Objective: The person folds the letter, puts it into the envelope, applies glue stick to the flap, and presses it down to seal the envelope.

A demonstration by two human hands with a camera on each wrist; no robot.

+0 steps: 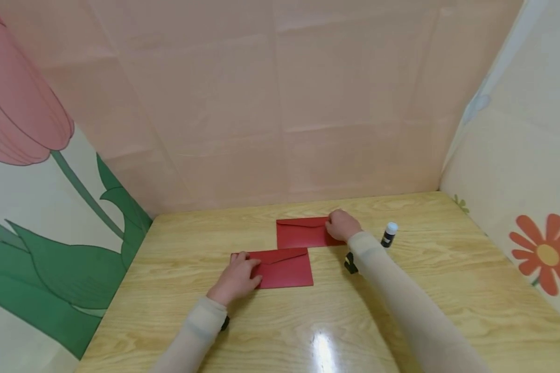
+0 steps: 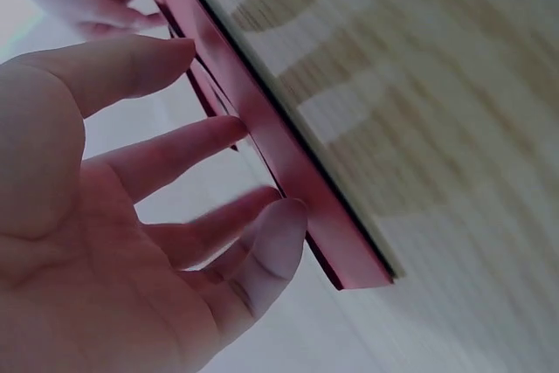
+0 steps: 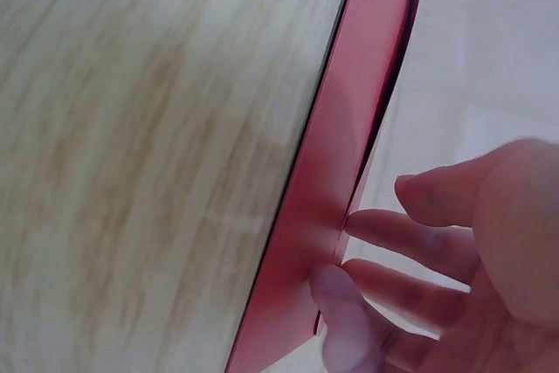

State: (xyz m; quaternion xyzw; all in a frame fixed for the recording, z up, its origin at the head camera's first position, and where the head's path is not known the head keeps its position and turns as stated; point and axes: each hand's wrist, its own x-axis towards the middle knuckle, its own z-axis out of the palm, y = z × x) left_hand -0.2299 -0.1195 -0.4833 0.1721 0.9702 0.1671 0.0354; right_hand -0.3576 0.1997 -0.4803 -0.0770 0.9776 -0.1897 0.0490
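Two red envelopes lie flat on the wooden table, flaps on their upper sides. The nearer envelope point(image 1: 287, 273) has its left end under the fingers of my left hand point(image 1: 237, 278). In the left wrist view, those fingers are spread and loosely bent, with the tips touching the red envelope point(image 2: 288, 159). Farther back and slightly right is the second envelope point(image 1: 298, 237). My right hand point(image 1: 343, 226) rests on its right end. Seen from the right wrist, the fingertips touch the envelope point(image 3: 306, 189) near its end, with the thumb apart from it.
A small dark bottle with a white cap point(image 1: 389, 234) stands on the table, right of my right hand. Behind the table point(image 1: 448, 280) hangs a pinkish sheet point(image 1: 280, 103). Flower-patterned walls flank both sides. Black devices are strapped under both wrists.
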